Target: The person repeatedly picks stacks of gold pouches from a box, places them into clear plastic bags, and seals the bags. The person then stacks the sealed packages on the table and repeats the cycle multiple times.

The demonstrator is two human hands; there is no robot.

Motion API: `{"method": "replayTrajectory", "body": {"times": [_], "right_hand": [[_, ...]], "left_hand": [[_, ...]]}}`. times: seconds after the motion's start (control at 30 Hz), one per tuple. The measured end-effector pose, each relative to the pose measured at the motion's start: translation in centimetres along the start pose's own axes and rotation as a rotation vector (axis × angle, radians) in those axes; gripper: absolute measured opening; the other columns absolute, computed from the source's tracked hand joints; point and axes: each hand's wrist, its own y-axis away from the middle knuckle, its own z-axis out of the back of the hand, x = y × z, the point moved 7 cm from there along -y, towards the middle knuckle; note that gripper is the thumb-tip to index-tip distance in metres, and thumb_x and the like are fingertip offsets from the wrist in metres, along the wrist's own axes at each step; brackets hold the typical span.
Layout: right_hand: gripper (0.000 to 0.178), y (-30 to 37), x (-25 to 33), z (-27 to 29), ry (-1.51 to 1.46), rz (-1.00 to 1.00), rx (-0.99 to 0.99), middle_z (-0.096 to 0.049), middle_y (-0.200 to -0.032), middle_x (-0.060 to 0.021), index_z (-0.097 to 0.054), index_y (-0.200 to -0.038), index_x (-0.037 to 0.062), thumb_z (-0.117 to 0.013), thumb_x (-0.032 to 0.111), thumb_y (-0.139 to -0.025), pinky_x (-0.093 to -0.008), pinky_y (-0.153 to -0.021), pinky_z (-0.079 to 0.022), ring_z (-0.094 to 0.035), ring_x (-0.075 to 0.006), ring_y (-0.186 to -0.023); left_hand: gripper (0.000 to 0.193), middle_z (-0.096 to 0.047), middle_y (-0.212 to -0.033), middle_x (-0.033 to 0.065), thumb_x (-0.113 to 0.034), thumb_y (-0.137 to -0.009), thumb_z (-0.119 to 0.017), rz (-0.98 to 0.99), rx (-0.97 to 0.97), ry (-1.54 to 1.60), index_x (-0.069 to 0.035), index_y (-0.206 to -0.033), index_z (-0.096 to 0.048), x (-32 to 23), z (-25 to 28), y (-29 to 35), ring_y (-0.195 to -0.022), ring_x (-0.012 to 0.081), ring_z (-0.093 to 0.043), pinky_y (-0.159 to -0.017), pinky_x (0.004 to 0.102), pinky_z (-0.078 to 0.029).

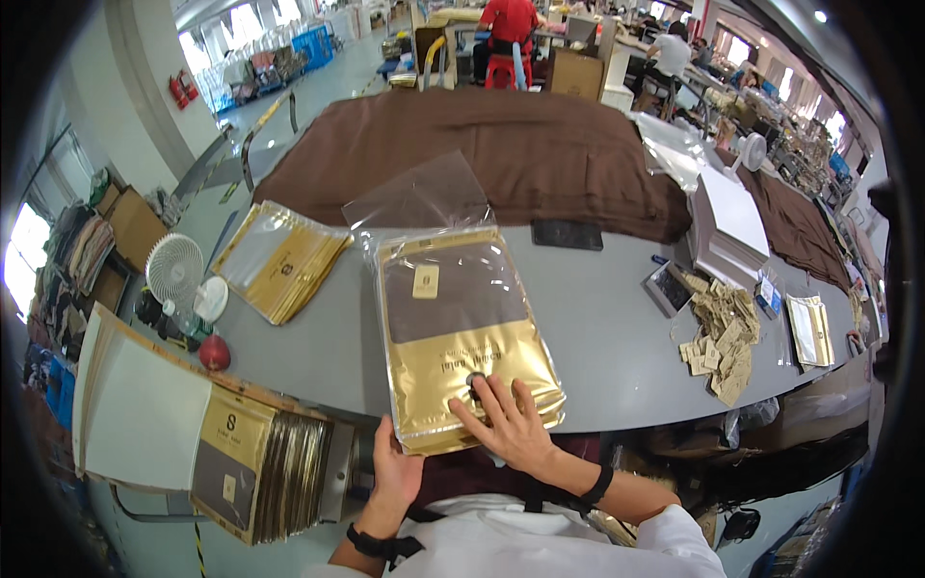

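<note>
Two hands steady a gold packet at the near edge of the grey worktop (pixel 617 328).

The right hand (pixel 511 424) lies flat on the gold packet (pixel 462 337), its grip spread, fingers fanned over the lower gold part. The left hand (pixel 395 472) sits just left of it and pinches the packet's near left corner at the worktop edge. The packet, with brown cloth showing in its upper half, runs away from both hands, its clear flap (pixel 419 197) open at the far end. Far left of the grips lies a stack of gold bags (pixel 279 255); well to the right, a heap of paper tags (pixel 723 337).
</note>
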Motion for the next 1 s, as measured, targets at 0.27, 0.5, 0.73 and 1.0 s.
{"method": "replayTrajectory", "body": {"times": [0.27, 0.5, 0.73, 1.0], "right_hand": [[0.066, -3.3, -2.4, 0.9, -0.107, 0.023, -0.047, -0.055, -0.146, -0.0214, -0.051, -0.149, 0.0140, -0.067, 0.019, -0.086, -0.0536, -0.101, -0.046, -0.057, -0.0344, -0.130], [0.068, -6.9, -4.0, 2.3, -0.250, 0.008, -0.019, -0.057, -0.142, -0.0202, -0.052, -0.146, 0.0122, -0.070, 0.012, -0.080, -0.0502, -0.097, -0.045, -0.057, -0.0331, -0.128], [0.066, -8.1, -3.9, 0.5, -0.169, 0.011, -0.044, -0.057, -0.142, -0.0182, -0.052, -0.147, 0.0106, -0.069, 0.013, -0.083, -0.0487, -0.097, -0.045, -0.058, -0.0312, -0.127], [0.052, -2.8, -2.7, -1.5, -0.108, 0.002, -0.241, -0.060, -0.143, -0.0181, -0.059, -0.144, 0.0142, -0.061, 0.015, -0.092, -0.0548, -0.109, -0.045, -0.061, -0.0335, -0.127]], "left_hand": [[0.030, -0.070, -0.119, 0.0226, -0.007, -0.098, -0.058, -0.610, 0.177, -1.354, 0.002, -0.125, -0.066, 0.2, 0.3, 2.2, -0.099, 0.0387, -0.070, -0.092, 0.0446, -0.054], [0.044, -0.065, -0.131, 0.0200, -0.013, -0.089, -0.070, -0.987, 0.398, -1.846, -0.005, -0.132, -0.068, 1.5, -5.9, -2.0, -0.122, 0.0412, -0.061, -0.105, 0.0528, -0.049], [0.059, -0.046, -0.157, 0.0193, -0.032, -0.103, -0.057, -0.719, 0.267, -1.798, -0.011, -0.156, -0.041, 3.3, -6.2, -12.6, -0.144, 0.0389, -0.043, -0.121, 0.0553, -0.031], [0.045, -0.064, -0.139, 0.0177, -0.029, -0.099, -0.060, -0.683, 0.396, -1.913, -0.012, -0.141, -0.062, 5.4, -5.3, -6.8, -0.133, 0.0384, -0.056, -0.115, 0.0522, -0.041]]}}
